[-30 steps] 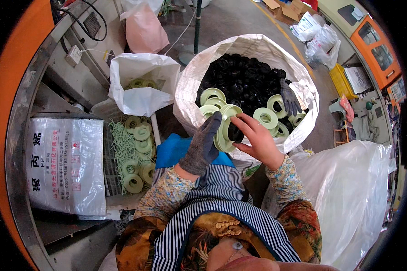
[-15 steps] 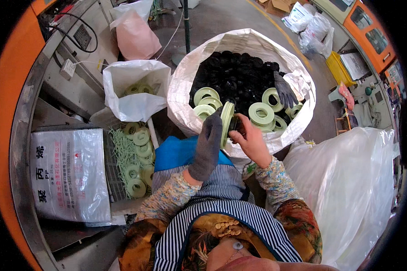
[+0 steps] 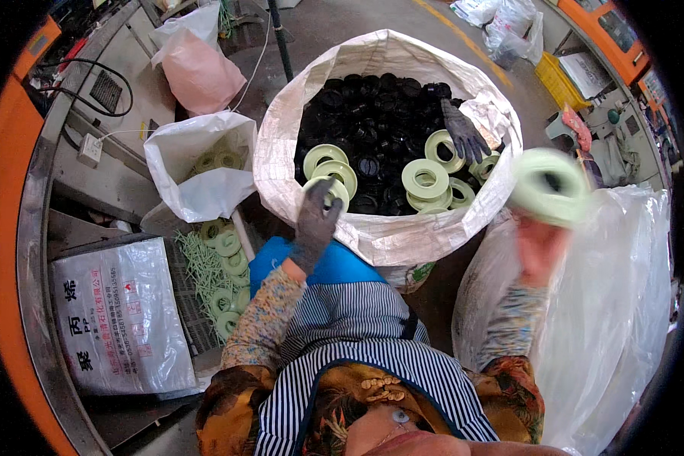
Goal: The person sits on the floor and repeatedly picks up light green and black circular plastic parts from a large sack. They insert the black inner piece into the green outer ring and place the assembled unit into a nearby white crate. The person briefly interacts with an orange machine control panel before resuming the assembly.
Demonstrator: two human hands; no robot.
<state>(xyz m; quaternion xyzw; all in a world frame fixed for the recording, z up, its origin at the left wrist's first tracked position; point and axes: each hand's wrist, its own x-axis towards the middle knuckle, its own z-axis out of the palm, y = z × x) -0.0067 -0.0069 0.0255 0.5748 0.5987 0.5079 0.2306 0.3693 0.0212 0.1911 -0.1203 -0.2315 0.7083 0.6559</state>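
Pale green ring, black at its centre, motion-blurred: right of the sack, at the upper edge of a large translucent bag. Right hand bare, fingers clamped on it. Left hand gloved, at a second ring inside the sack's near rim; finger closure cannot be told. White woven sack: black parts, loose green rings, grey glove on top. Small white bag: rings. Slotted tray: rings, thin green sticks.

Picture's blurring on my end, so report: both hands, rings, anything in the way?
Left hand: gloved, at pale green ring in white sack. Right hand: bare, blurred, at another ring by translucent bag. Both grips unclear. Loose glove in sack, possibly obstructing.
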